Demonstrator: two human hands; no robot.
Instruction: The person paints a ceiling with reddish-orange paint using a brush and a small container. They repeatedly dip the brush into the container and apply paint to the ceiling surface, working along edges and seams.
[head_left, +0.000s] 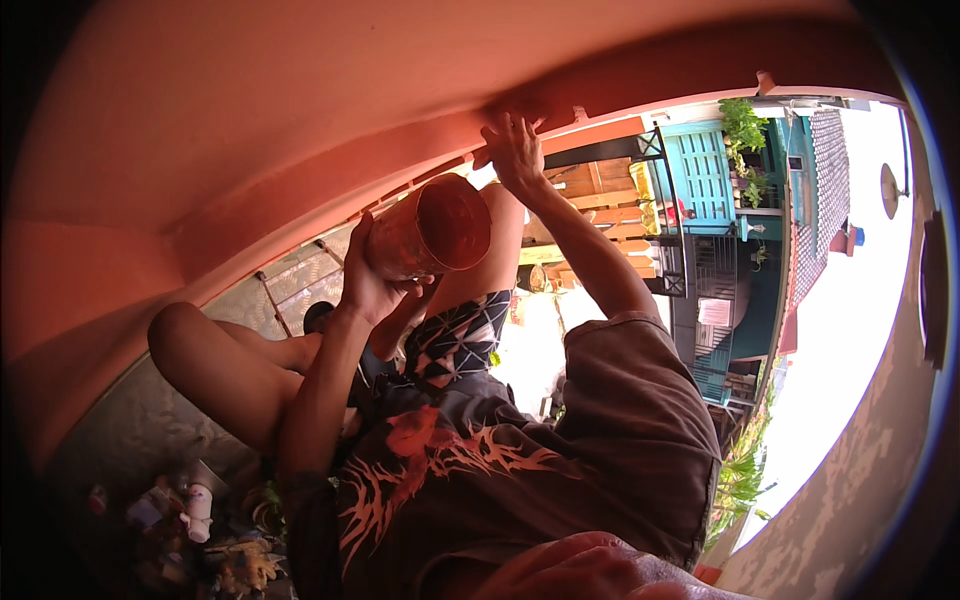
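Orange-brown cylindrical can with a shiny inner wall (432,228) sits up near the underside of the red-painted eave, tilted so its open mouth faces right and slightly toward me; my left hand (372,275) wraps it from below and behind, its grip closed firmly round the body, which I judge keeps the contents level while the arm is raised; my right hand (513,152) is higher still, fingers spread and pressed against the edge of the red-painted overhanging surface (300,120), its grip open and holding nothing that I can make out, seemingly steadying me or feeling along the seam; the can hangs just beside and below that hand, not touching it. Between my arms a bent bare knee (215,365) and dark patterned shorts (460,335) show; lower down a brown shirt with an orange flame print (520,460); beyond, a turquoise slatted wall with green plants (705,175); down at the lower left, small scattered litter on the ground (190,510).
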